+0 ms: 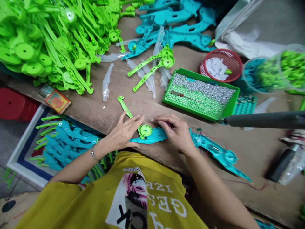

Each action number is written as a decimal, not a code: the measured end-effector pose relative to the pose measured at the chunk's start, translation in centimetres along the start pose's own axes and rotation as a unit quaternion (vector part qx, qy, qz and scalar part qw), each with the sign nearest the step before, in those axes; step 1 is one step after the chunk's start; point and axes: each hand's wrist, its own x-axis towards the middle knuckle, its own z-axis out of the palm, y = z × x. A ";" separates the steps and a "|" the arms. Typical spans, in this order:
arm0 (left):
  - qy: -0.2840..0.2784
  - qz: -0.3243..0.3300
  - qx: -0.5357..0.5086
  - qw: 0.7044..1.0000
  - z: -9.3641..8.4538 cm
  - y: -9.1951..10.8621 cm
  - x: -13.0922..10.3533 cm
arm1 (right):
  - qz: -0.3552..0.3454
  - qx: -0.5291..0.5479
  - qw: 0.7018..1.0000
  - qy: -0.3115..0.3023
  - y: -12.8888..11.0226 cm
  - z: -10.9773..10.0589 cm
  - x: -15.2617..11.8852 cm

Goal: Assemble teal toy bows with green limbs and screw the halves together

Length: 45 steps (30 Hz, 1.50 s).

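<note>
Left grip (125, 130) lies spread, fingers apart, across the green arm (145, 130), while the right grip (176, 128) is curled inward; whether it is clamped on anything cannot be told. Beneath them, at the near side of the brown desk (100, 111), lies a blue shell (154, 136), partly hidden by the right grip, with the arm's round end over its left part. The step in hand looks like fitting arm to shell; the next move seems to call for a steady left and a fine touch from the right. Around the work, a great green heap (54, 38) fills the desk's far left, blue shells (166, 19) lie at the back, and a blue stack (71, 140) sits lower at the left, above a tiled floor (14, 178). Beyond the right grip come a green tray (230, 106), a smaller red basket (234, 62), then, in the tray, a screwdriver (181, 95) and tiny silvery parts (209, 89).
</note>
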 end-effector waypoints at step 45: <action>0.268 -0.406 -0.318 0.814 2.6 2.0 -1.1 | 0.095 0.013 0.974 -0.206 -2.5 4.3 4.5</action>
